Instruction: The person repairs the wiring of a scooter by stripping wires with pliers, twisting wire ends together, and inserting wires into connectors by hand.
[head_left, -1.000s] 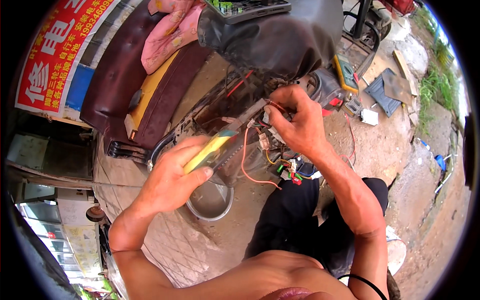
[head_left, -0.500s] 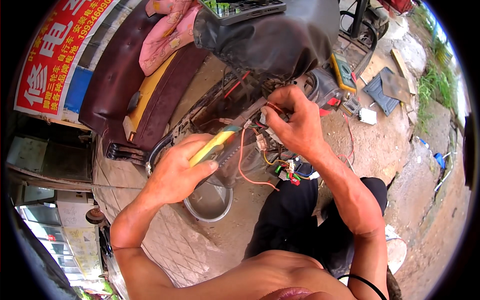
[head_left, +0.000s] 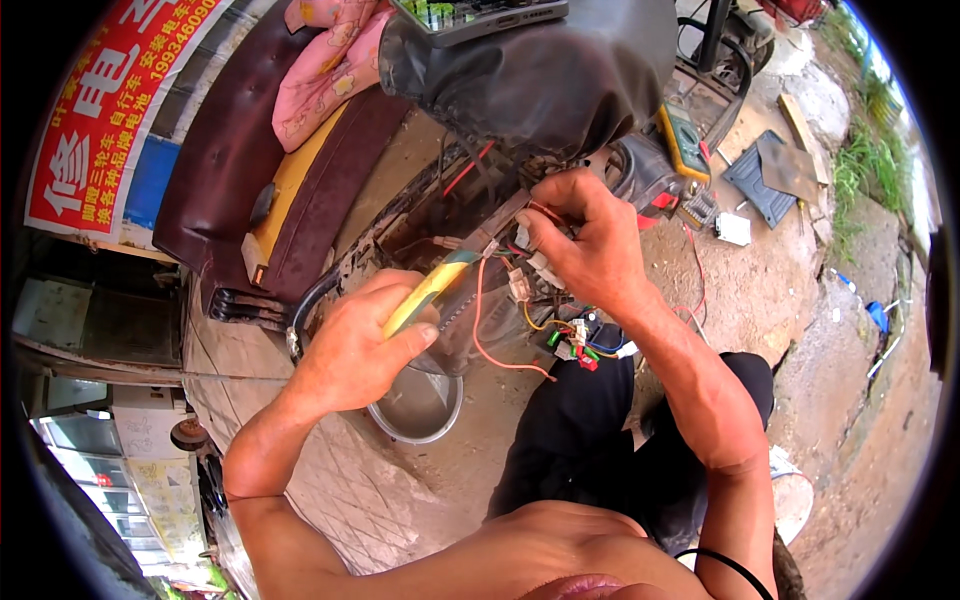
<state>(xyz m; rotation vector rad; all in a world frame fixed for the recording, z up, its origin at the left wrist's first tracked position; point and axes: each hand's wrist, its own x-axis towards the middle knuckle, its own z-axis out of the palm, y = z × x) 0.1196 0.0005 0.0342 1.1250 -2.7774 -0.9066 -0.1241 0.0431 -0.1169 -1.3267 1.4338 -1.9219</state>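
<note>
Closed around yellow-and-green handled pliers (head_left: 438, 288), my left hand (head_left: 362, 345) points their head up and right at the wiring. The jaws meet a wire end by a small pale connector (head_left: 489, 249); exactly what they grip is too small to tell. My right hand (head_left: 588, 240) pinches a thin reddish-brown wire (head_left: 546, 211) between thumb and forefinger, just right of the jaws. A loose orange wire (head_left: 481, 330) curves down below the pliers. Beside it hang a whitish plug (head_left: 519, 285) and a bunch of coloured connectors (head_left: 580, 345) above my knee.
The vehicle's dark seat (head_left: 530, 90) carries a case of small parts (head_left: 490, 20). A yellow multimeter (head_left: 684, 142) lies to the right, near a black plastic panel (head_left: 760, 185). A metal basin (head_left: 418, 408) stands below my left hand. At left is a maroon sofa (head_left: 230, 170).
Both hands keep nearly the same place and hold. The pliers' handles seem a little closer together in my left hand. The whole view has shifted slightly.
</note>
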